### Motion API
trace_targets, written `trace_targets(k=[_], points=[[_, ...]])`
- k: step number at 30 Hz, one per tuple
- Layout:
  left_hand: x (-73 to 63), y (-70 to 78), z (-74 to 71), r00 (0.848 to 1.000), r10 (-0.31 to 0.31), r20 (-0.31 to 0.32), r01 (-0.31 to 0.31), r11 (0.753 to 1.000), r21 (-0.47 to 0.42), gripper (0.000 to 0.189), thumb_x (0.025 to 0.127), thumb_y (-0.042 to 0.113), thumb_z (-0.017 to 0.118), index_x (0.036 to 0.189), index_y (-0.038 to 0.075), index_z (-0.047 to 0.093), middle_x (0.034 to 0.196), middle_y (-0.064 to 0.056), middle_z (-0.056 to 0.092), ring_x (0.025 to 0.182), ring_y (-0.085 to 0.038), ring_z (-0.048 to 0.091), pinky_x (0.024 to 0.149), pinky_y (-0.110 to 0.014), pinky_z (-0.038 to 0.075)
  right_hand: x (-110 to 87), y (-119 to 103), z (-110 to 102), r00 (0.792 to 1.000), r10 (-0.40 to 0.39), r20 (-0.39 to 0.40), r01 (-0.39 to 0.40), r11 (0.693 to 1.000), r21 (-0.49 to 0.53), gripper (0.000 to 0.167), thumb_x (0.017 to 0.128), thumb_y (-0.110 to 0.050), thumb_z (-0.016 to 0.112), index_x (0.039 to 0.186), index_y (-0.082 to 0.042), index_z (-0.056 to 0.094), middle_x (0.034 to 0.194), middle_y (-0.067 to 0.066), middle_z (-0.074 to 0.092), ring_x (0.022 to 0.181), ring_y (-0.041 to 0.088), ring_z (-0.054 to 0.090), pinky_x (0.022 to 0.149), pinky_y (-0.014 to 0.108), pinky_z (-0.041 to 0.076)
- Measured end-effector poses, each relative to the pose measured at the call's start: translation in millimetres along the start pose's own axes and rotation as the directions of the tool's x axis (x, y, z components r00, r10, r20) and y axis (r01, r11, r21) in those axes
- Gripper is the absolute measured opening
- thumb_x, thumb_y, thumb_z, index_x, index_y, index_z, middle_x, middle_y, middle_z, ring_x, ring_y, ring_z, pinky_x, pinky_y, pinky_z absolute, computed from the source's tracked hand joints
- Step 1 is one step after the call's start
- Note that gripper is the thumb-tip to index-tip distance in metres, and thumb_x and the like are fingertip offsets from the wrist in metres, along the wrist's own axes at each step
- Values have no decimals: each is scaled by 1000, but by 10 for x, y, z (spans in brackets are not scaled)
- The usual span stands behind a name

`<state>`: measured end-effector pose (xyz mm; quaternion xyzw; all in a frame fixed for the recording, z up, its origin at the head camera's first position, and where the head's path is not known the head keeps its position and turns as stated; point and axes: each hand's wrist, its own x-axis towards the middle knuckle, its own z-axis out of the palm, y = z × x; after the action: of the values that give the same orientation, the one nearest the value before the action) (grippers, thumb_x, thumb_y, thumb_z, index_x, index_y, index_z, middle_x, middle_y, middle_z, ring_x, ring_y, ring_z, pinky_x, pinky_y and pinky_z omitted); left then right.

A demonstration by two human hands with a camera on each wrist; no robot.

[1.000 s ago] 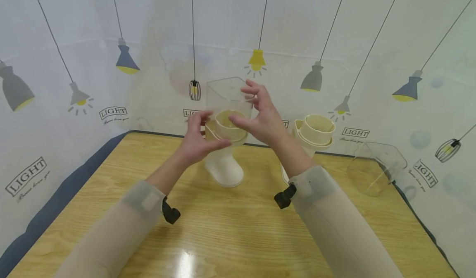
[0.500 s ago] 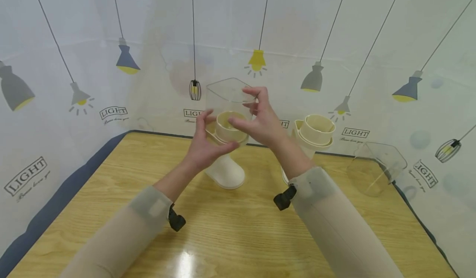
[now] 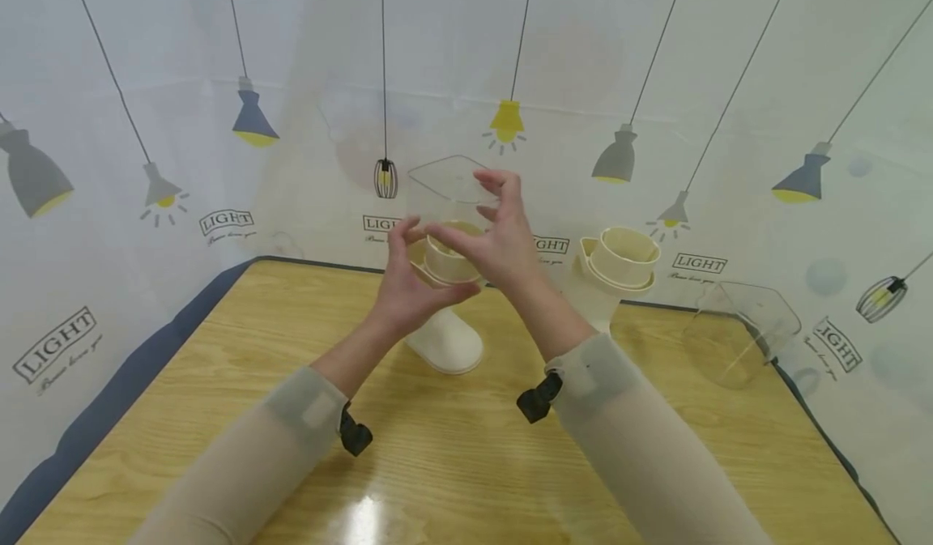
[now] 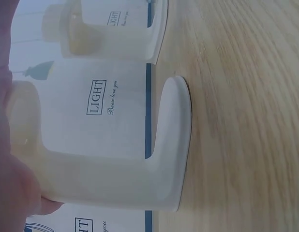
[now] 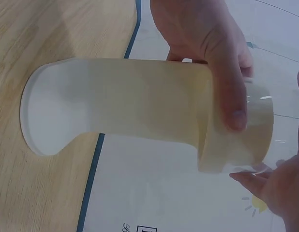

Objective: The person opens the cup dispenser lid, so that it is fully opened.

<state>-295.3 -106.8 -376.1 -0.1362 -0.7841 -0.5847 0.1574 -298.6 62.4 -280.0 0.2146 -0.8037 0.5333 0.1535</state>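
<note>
A cream stand (image 3: pixel 446 344) with a white boot-shaped foot and a round collar stands upright on the table. Over its collar sits a clear angular plastic container (image 3: pixel 440 189), rim upward. My left hand (image 3: pixel 410 290) grips the stand's head from the left, its thumb along the near side. In the right wrist view this left hand (image 5: pixel 207 36) lays its thumb across the collar and the container's lower part. My right hand (image 3: pixel 503 237) holds the clear container from the right, fingers behind its upper part and thumb across the front. The left wrist view shows the stand's column (image 4: pixel 101 179) and foot.
A second cream stand (image 3: pixel 621 261) of the same shape is to the right, partly behind my right arm. Another clear container (image 3: pixel 739 334) lies near the table's right edge. A lamp-printed curtain (image 3: pixel 306 59) borders the wooden table (image 3: pixel 437 464).
My left hand has slid to the right around the front of the stand's head. My right thumb has shifted leftward across the container. The stand stays in about the same spot.
</note>
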Motion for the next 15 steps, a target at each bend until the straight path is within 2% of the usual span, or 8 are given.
trace_targets(k=[8,15], points=[[15,-11,12,999,33,-32,-32,999,37,125,73,41,103,164,26,20,163,-16,45,147,-38,50,123,-62,41,9,-34,71,997,17,-76,-16,1000,16,87,86,-33,95,151,-15,39,165,4,50,142,35,61,116,49,54],[18,-45,33,999,36,-31,-35,999,36,125,73,41,103,166,24,20,162,-17,45,143,-37,53,117,-60,48,13,-33,110,991,40,-126,-37,999,24,83,84,-33,95,147,-17,43,163,3,54,135,35,65,112,52,56]])
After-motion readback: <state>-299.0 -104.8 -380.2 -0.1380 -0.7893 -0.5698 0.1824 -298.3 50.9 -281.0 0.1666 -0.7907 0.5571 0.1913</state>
